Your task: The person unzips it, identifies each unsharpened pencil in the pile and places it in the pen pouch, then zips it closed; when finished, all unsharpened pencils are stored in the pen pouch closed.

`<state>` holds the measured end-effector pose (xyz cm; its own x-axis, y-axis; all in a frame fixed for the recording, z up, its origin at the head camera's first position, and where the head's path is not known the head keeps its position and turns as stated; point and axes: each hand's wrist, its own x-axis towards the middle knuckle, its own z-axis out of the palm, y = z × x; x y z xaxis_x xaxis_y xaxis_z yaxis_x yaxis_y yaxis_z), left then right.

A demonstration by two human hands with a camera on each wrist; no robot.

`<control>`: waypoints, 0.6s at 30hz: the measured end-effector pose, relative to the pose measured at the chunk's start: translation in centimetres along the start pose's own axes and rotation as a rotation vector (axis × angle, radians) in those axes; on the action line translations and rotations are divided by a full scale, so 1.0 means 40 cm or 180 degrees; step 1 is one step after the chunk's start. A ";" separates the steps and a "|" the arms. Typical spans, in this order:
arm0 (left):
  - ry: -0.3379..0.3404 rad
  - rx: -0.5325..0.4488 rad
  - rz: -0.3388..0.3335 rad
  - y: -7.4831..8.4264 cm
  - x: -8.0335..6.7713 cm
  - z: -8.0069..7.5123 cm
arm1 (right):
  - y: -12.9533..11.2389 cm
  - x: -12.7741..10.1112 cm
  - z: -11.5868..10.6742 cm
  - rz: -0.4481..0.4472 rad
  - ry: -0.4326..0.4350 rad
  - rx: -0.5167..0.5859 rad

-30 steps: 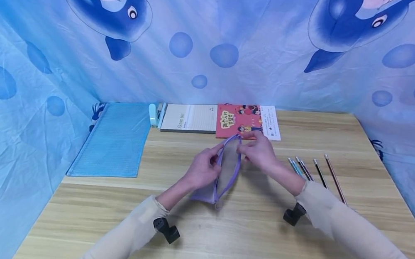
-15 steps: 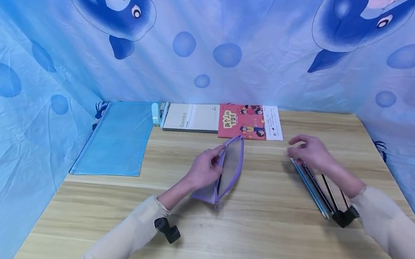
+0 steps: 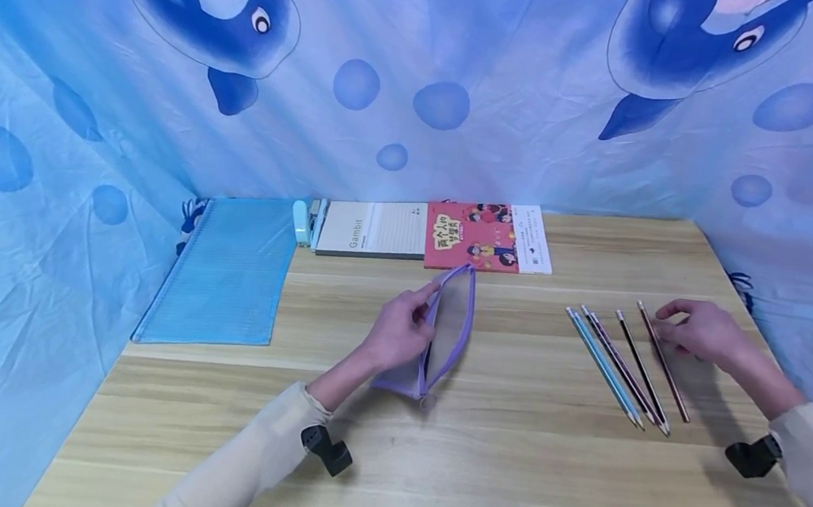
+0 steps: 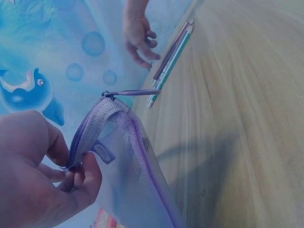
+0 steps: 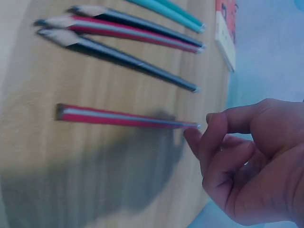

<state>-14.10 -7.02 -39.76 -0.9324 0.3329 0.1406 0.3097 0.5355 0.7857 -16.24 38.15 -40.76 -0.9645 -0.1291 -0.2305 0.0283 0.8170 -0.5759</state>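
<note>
A purple-edged mesh zipper pouch (image 3: 454, 323) stands with its mouth parted in the middle of the table. My left hand (image 3: 399, 330) pinches one side of its zipped edge; the left wrist view shows thumb and fingers on the pouch (image 4: 137, 166). To the right lie several pencils: light blue ones (image 3: 605, 366), dark and striped ones (image 3: 620, 356), and a red striped pencil (image 3: 663, 360) set apart. My right hand (image 3: 704, 331) is beside that red pencil's far end, fingers loosely bent. In the right wrist view its fingertips (image 5: 191, 138) are close to the end; contact is unclear.
At the back lie a Gambit notepad (image 3: 372, 230), a red picture-covered book (image 3: 470, 239) and a light blue stapler (image 3: 301, 223). A blue zip folder (image 3: 220, 276) lies on the left. A printed dolphin sheet (image 3: 396, 57) hangs behind the wooden table (image 3: 474, 472).
My right hand has let go of the pouch and moved right, past the blue pencils to the outermost red one. The left hand keeps its pinch on the pouch.
</note>
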 end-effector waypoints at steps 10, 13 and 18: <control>0.0008 0.0020 -0.0052 -0.005 0.002 0.004 | 0.022 -0.004 0.023 -0.0191 -0.0028 -0.0385; 0.0000 0.0030 -0.0049 -0.006 0.002 0.004 | 0.023 -0.001 0.026 -0.0263 -0.0010 -0.0581; 0.0012 0.0049 -0.0025 -0.005 0.003 0.003 | 0.021 0.005 0.030 -0.0272 -0.0009 -0.0809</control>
<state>-14.24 -6.99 -39.97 -0.9355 0.3259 0.1368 0.3053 0.5499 0.7774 -16.12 38.15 -42.22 -0.9598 -0.2050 -0.1920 -0.1204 0.9179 -0.3781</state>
